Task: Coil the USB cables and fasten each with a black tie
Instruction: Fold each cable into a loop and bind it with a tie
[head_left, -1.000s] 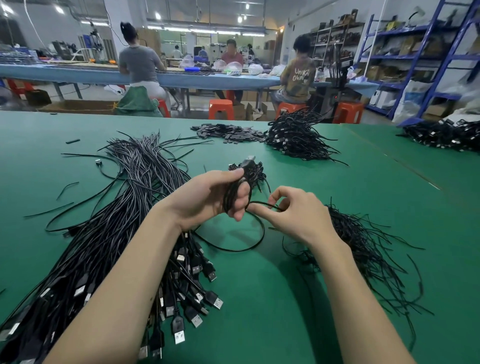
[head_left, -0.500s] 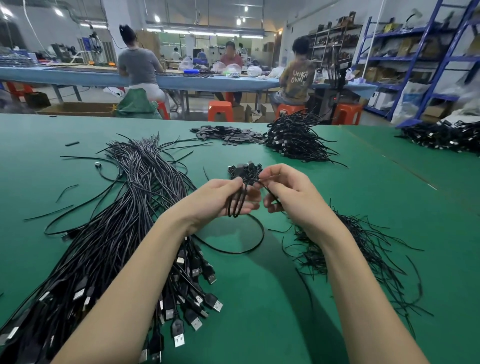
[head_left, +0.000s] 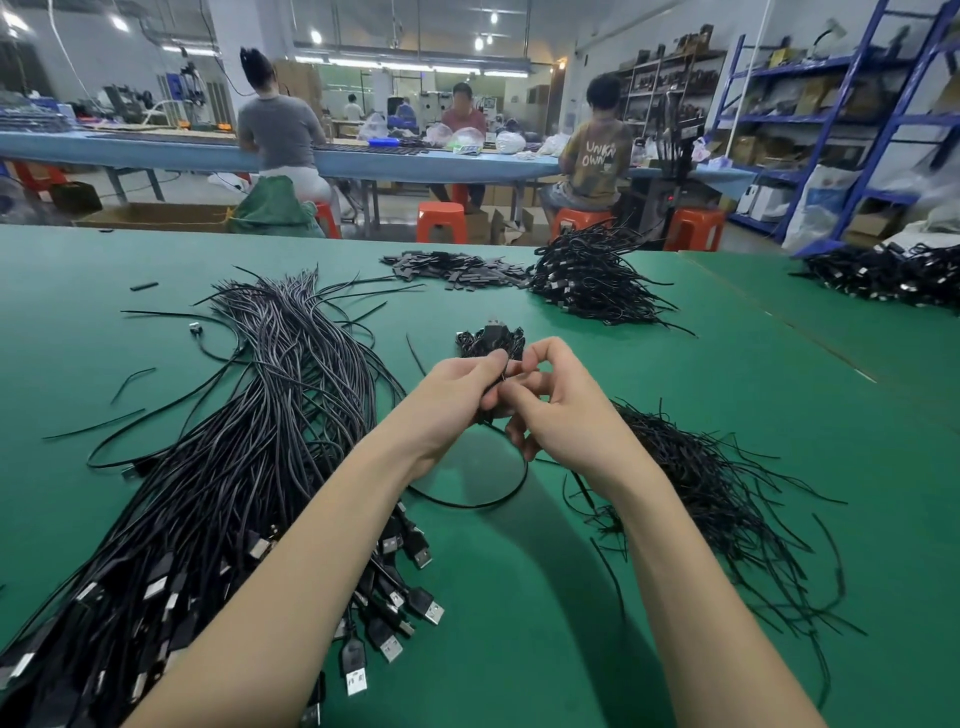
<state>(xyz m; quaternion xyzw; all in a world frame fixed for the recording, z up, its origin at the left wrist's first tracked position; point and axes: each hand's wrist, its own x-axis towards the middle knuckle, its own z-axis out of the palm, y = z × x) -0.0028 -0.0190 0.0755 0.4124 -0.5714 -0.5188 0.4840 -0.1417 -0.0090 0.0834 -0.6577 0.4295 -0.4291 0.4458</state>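
Bright overhead ceiling lights (head_left: 315, 36), soft shadows, wide-angle edge distortion.

The table (head_left: 649, 597) under my arms is plain green. The cables (head_left: 249, 467) heaped at my left are black with a greyish sheen, their plugs (head_left: 387, 644) black with silver metal ends. The ties (head_left: 717, 499) at my right are black, as is the coil (head_left: 491, 340) in my fingers and the far pile (head_left: 592, 280). Beyond, the stools (head_left: 440, 221) are orange, the long bench (head_left: 156, 148) light blue, the shelving (head_left: 852, 104) blue. One person's shirt (head_left: 280, 132) is grey; another's (head_left: 600, 161) is olive-brown with white letters.
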